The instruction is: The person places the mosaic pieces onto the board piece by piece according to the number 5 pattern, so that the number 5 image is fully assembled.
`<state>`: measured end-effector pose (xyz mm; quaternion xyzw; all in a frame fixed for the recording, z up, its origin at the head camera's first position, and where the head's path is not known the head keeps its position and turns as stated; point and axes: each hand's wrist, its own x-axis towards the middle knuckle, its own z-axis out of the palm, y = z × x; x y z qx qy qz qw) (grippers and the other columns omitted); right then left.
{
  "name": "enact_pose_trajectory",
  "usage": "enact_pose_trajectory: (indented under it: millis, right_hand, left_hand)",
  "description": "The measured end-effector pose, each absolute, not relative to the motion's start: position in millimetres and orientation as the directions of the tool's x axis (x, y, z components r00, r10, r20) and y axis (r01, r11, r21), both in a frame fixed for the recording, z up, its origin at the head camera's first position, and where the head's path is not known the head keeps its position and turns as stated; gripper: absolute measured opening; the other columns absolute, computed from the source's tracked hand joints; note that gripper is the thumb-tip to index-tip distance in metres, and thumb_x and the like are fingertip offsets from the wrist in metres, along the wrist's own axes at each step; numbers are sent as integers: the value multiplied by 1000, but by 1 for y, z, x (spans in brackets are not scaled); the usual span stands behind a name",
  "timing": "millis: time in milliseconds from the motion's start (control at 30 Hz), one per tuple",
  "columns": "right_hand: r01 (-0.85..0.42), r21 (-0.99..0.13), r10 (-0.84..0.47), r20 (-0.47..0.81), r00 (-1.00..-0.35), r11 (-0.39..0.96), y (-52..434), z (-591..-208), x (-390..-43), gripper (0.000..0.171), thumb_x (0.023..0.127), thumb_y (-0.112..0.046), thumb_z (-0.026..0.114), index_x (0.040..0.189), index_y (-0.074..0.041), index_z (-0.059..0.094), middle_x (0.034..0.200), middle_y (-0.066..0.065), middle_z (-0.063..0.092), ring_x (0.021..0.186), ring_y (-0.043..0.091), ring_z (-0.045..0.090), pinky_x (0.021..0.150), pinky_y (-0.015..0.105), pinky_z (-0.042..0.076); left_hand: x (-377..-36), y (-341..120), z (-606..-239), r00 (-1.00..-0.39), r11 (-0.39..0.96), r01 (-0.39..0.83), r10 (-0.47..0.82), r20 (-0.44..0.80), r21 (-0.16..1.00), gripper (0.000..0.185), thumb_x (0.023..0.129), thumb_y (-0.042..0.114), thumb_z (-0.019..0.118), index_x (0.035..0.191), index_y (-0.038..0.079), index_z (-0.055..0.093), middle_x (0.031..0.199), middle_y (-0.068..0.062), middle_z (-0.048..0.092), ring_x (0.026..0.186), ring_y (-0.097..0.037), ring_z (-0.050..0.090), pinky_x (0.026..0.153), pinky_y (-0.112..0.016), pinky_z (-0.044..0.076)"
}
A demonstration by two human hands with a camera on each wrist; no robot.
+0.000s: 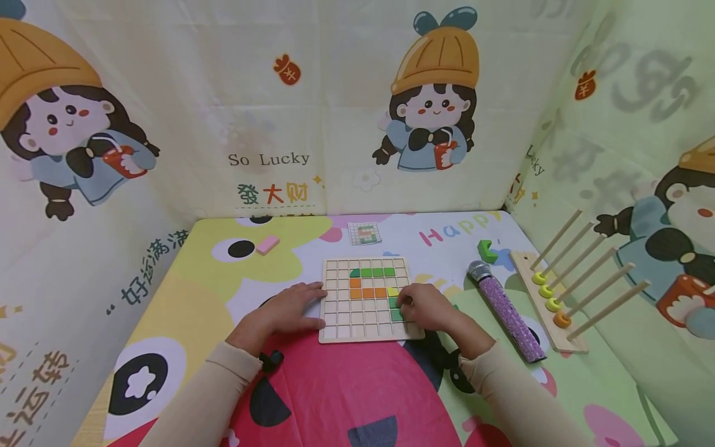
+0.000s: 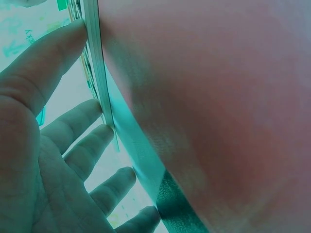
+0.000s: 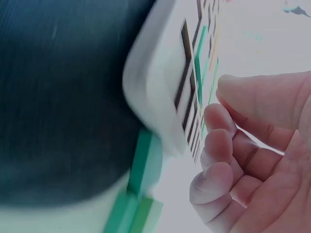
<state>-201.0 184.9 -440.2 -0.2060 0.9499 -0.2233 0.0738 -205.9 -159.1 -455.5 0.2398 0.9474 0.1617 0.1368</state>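
Observation:
A wooden grid board point(image 1: 339, 315) lies flat on the printed cloth. Set in its cells are a row of green tiles point(image 1: 378, 272), a row of orange tiles point(image 1: 371, 293), a yellow tile point(image 1: 392, 291) and darker green tiles point(image 1: 396, 315) at the right. My left hand point(image 1: 287, 307) touches the board's left edge with spread, nearly straight fingers point(image 2: 73, 127). Over the right side, by the yellow and green tiles, is my right hand point(image 1: 427, 307). Its fingers point(image 3: 217, 145) are loosely bent, the thumb close to the index finger; no piece shows between them.
A pattern card point(image 1: 365, 233) lies behind the board, a pink block point(image 1: 267, 244) at back left. To the right are a purple glittery microphone point(image 1: 511, 316), a green curved block point(image 1: 487, 251) and a peg stand point(image 1: 550, 304) with beads. Green blocks point(image 3: 146, 160) sit beside the board's right edge.

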Motion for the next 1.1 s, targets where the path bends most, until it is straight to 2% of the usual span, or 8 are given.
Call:
enact_pose_trajectory:
  millis: [200, 367, 500, 733, 867, 1000, 1100]
  right_hand:
    - [-355, -482, -411, -11, -912, 801, 213, -435, -203, 12, 98, -7, 66, 105, -3, 74, 95, 6, 73, 85, 19, 65, 73, 38, 54]
    - [-314, -468, -371, -31, -928, 826, 233, -433, -204, 13, 97, -6, 65, 106, -3, 75, 98, 7, 73, 88, 20, 65, 81, 43, 56]
    - [-308, -467, -382, -71, -921, 829, 242, -437, -202, 12, 96, -7, 68, 106, -5, 75, 97, 5, 72, 89, 19, 63, 83, 43, 56]
    - [-447, -410, -518, -74, -852, 795, 244, -442, -195, 20, 88, -10, 80, 108, -11, 79, 100, 4, 66, 90, 17, 56, 79, 36, 49]
    - [-441, -361, -501, -87, -861, 822, 241, -441, -192, 20, 87, -11, 83, 106, -14, 80, 103, 4, 62, 93, 18, 54, 81, 37, 49]
    - [-423, -320, -474, -100, -875, 848, 239, -440, -191, 16, 87, -13, 84, 102, -11, 78, 103, 4, 65, 95, 20, 56, 85, 41, 53]
    - [-413, -317, -463, -101, -880, 854, 238, -441, -191, 18, 86, -13, 84, 100, -9, 74, 98, 3, 66, 91, 20, 56, 85, 42, 54]
  left_hand:
    - [-206, -159, -454, -847, 829, 416, 503, -173, 374, 75, 88, 45, 77, 152, 15, 53, 163, -11, 43, 151, -39, 37, 122, -57, 34]
    - [-206, -159, -454, -849, 833, 415, 499, -172, 366, 75, 87, 45, 77, 152, 14, 53, 163, -11, 43, 151, -39, 38, 121, -57, 35]
    - [-206, -159, -454, -848, 832, 417, 501, -172, 367, 75, 88, 44, 77, 152, 14, 53, 163, -11, 43, 151, -38, 38, 122, -57, 35]
    - [-207, -160, -456, -847, 830, 420, 504, -170, 366, 75, 88, 45, 77, 152, 14, 53, 163, -11, 43, 151, -38, 38, 122, -56, 34]
    - [-207, -160, -456, -848, 832, 415, 500, -174, 369, 76, 87, 45, 77, 152, 14, 53, 163, -11, 43, 151, -39, 37, 122, -57, 34]
    - [-207, -159, -455, -849, 834, 412, 498, -177, 367, 76, 87, 45, 78, 152, 14, 53, 163, -11, 43, 151, -39, 37, 122, -57, 34]
    - [-207, -159, -454, -850, 836, 413, 497, -177, 361, 75, 87, 45, 78, 152, 15, 53, 163, -11, 43, 151, -39, 37, 122, -57, 34]
